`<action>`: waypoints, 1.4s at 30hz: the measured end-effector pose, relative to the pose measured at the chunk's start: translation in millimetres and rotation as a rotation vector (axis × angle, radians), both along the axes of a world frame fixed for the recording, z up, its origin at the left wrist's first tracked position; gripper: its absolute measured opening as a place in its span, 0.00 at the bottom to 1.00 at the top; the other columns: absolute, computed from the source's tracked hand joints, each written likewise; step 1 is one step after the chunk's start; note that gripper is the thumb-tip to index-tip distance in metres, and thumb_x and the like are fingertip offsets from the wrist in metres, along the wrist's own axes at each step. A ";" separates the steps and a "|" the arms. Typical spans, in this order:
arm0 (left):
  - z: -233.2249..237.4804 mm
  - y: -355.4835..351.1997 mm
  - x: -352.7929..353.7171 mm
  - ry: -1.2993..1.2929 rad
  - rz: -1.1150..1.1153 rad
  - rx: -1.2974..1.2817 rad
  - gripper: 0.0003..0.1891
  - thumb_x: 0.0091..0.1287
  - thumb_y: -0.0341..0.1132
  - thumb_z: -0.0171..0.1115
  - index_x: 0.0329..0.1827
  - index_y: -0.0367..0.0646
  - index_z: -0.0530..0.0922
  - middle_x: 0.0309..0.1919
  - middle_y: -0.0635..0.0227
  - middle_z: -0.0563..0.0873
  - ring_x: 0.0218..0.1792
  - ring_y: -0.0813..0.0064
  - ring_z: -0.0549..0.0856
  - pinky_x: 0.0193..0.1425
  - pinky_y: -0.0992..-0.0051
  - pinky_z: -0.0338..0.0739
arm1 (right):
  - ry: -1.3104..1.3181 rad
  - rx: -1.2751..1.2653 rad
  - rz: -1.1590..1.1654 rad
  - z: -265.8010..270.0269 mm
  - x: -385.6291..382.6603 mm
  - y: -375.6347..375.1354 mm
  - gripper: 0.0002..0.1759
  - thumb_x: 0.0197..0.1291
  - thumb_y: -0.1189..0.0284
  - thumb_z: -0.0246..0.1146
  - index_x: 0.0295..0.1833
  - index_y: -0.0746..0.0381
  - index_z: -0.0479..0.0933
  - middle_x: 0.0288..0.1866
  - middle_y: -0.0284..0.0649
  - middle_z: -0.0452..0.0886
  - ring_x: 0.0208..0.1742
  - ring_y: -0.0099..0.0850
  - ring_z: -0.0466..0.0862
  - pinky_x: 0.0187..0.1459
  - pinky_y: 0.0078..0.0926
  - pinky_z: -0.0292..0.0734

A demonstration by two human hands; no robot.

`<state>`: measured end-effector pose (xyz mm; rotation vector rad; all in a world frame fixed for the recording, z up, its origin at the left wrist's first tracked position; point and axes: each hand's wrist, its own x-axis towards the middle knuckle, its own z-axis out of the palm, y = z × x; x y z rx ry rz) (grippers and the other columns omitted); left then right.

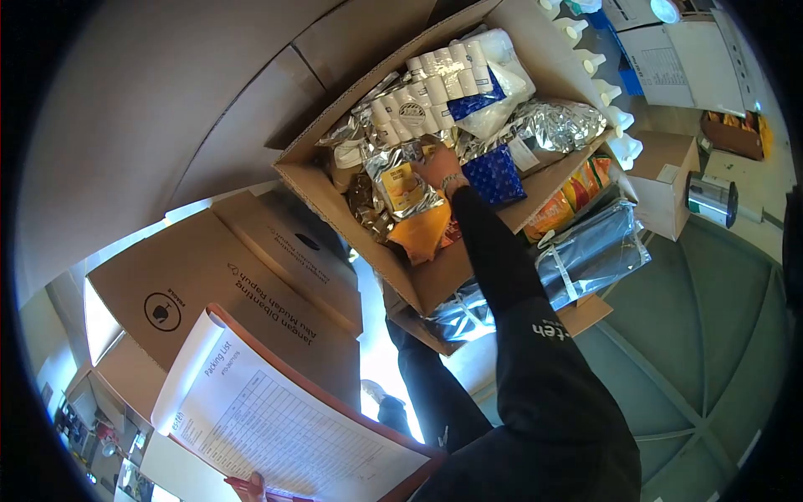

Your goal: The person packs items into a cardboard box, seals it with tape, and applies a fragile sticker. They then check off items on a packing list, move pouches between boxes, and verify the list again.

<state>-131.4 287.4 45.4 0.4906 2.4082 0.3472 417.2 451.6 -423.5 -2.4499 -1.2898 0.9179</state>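
Observation:
My right hand (pixel 437 167), in a black sleeve, reaches into an open cardboard box (pixel 335 197) packed with goods. Its fingers lie among silver foil packets, right beside one with a yellow label (pixel 401 188); whether they grip it is hidden. An orange packet (pixel 422 234), a blue patterned packet (pixel 493 174) and a pack of white tubes (pixel 435 84) lie around the hand. My left hand (pixel 251 487), at the bottom edge, holds an orange clipboard (pixel 276 410) with a sheet headed "Packing List".
A closed carton with an apple logo (pixel 192 284) stands left. Under the open box, another holds orange snack bags (pixel 573 197) and grey plastic bags (pixel 594 251). White bottles (pixel 602 84), a small carton (pixel 669 184) and a metal can (pixel 711 199) are on the right, above the green floor (pixel 711 351).

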 end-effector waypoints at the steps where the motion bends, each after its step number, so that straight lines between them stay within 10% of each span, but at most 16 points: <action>1: -0.3 -11.0 -18.6 0.004 -0.004 0.001 0.24 0.69 0.30 0.54 0.68 0.35 0.75 0.62 0.42 0.78 0.60 0.50 0.78 0.79 0.53 0.56 | 0.004 0.001 -0.004 1.1 -5.5 5.2 0.30 0.54 0.59 0.74 0.56 0.66 0.76 0.53 0.52 0.81 0.50 0.53 0.84 0.49 0.37 0.82; 3: 4.7 -40.9 -74.2 -0.057 -0.704 0.136 0.24 0.68 0.30 0.56 0.68 0.34 0.76 0.58 0.45 0.79 0.54 0.54 0.79 0.77 0.56 0.59 | 0.229 0.296 -0.567 22.7 -21.3 22.4 0.35 0.50 0.57 0.79 0.58 0.64 0.74 0.50 0.47 0.84 0.45 0.43 0.86 0.46 0.33 0.81; 4: 6.3 -38.6 -69.3 -0.021 -0.685 0.102 0.22 0.70 0.31 0.55 0.65 0.32 0.77 0.52 0.46 0.82 0.50 0.58 0.81 0.76 0.57 0.61 | 0.672 0.782 -0.666 40.8 -32.4 36.6 0.32 0.52 0.60 0.79 0.57 0.63 0.74 0.45 0.40 0.84 0.37 0.32 0.84 0.38 0.28 0.80; 7: -12.6 -53.8 -86.6 0.051 -0.868 0.286 0.21 0.74 0.35 0.50 0.64 0.31 0.78 0.51 0.48 0.85 0.49 0.59 0.82 0.77 0.55 0.60 | 0.789 0.674 -1.038 33.1 -27.7 57.8 0.34 0.51 0.68 0.80 0.59 0.70 0.71 0.57 0.48 0.82 0.54 0.34 0.83 0.54 0.31 0.78; 8: -13.3 -53.9 -89.2 0.049 -0.867 0.288 0.21 0.74 0.35 0.50 0.64 0.31 0.78 0.51 0.48 0.85 0.49 0.59 0.82 0.77 0.55 0.60 | 0.720 0.710 -0.973 30.9 -29.4 62.9 0.28 0.56 0.66 0.77 0.57 0.66 0.73 0.46 0.40 0.84 0.36 0.26 0.83 0.31 0.24 0.77; 13: -16.0 -38.1 -66.5 0.064 -1.012 0.264 0.25 0.80 0.43 0.41 0.63 0.32 0.77 0.54 0.53 0.86 0.57 0.54 0.82 0.80 0.47 0.52 | 0.655 0.780 -0.655 51.3 -51.9 52.2 0.29 0.58 0.64 0.75 0.58 0.68 0.73 0.49 0.43 0.86 0.41 0.31 0.87 0.40 0.27 0.81; 18: -21.1 -41.9 -73.4 0.040 -0.975 0.296 0.24 0.80 0.43 0.42 0.64 0.32 0.75 0.55 0.51 0.85 0.62 0.52 0.80 0.80 0.45 0.52 | 0.371 0.122 0.051 135.8 -96.9 38.1 0.31 0.60 0.59 0.70 0.60 0.70 0.74 0.48 0.54 0.85 0.49 0.46 0.87 0.49 0.38 0.81; 21: -17.0 -44.9 -78.6 0.037 -0.902 0.216 0.23 0.79 0.40 0.42 0.64 0.30 0.75 0.56 0.51 0.85 0.63 0.52 0.79 0.79 0.44 0.55 | 0.467 0.097 -0.232 106.2 -88.8 35.9 0.32 0.60 0.56 0.69 0.60 0.70 0.75 0.44 0.54 0.86 0.49 0.51 0.86 0.50 0.41 0.81; 22: -17.9 -45.8 -80.6 0.006 -0.810 0.175 0.22 0.79 0.38 0.43 0.64 0.29 0.74 0.56 0.51 0.85 0.63 0.52 0.79 0.79 0.44 0.57 | 0.005 0.463 -0.290 35.1 -83.7 23.0 0.34 0.57 0.56 0.71 0.59 0.72 0.75 0.40 0.54 0.86 0.45 0.52 0.86 0.50 0.43 0.80; 26: -16.3 -45.9 -83.9 0.036 -0.970 0.171 0.19 0.76 0.34 0.48 0.61 0.28 0.75 0.55 0.49 0.85 0.62 0.54 0.79 0.78 0.48 0.60 | 0.115 0.298 -0.452 5.0 -9.8 14.1 0.48 0.47 0.52 0.76 0.66 0.74 0.68 0.62 0.66 0.74 0.65 0.57 0.74 0.66 0.46 0.69; 29: -18.2 -34.1 -79.6 0.077 -0.940 0.355 0.17 0.75 0.39 0.55 0.54 0.32 0.79 0.47 0.54 0.86 0.47 0.63 0.84 0.63 0.58 0.79 | -0.083 0.238 -0.419 -9.3 -11.6 22.9 0.64 0.39 0.46 0.80 0.73 0.75 0.59 0.68 0.66 0.69 0.70 0.58 0.70 0.71 0.47 0.64; 31: 4.1 11.2 -48.6 -0.114 -0.337 -0.352 0.18 0.74 0.49 0.60 0.47 0.40 0.78 0.36 0.67 0.84 0.32 0.76 0.81 0.36 0.70 0.84 | -0.238 0.169 -0.403 5.3 -11.6 28.3 0.72 0.34 0.42 0.81 0.75 0.77 0.54 0.70 0.65 0.67 0.72 0.58 0.67 0.74 0.47 0.61; 33: -10.6 -8.6 -65.9 -0.092 -0.333 -0.199 0.19 0.71 0.52 0.63 0.46 0.44 0.77 0.32 0.72 0.81 0.26 0.79 0.77 0.27 0.74 0.79 | 0.011 -0.052 -0.657 29.9 -13.9 41.8 0.78 0.29 0.38 0.81 0.75 0.78 0.51 0.74 0.64 0.63 0.76 0.58 0.62 0.74 0.49 0.60; 34: -13.6 -9.0 -61.9 -0.073 -0.320 -0.049 0.20 0.69 0.55 0.66 0.45 0.47 0.77 0.27 0.76 0.78 0.21 0.81 0.74 0.18 0.78 0.74 | -0.053 -0.057 -0.555 26.1 -9.6 41.6 0.74 0.29 0.35 0.80 0.71 0.80 0.59 0.65 0.64 0.75 0.67 0.55 0.76 0.69 0.43 0.70; 42: -19.7 -3.7 -76.3 -0.185 -0.103 -0.135 0.16 0.66 0.53 0.70 0.47 0.58 0.76 0.21 0.78 0.75 0.15 0.82 0.71 0.16 0.78 0.72 | 0.335 -0.267 -0.097 61.3 -90.6 12.9 0.62 0.38 0.42 0.78 0.66 0.77 0.62 0.59 0.63 0.79 0.59 0.53 0.82 0.61 0.42 0.78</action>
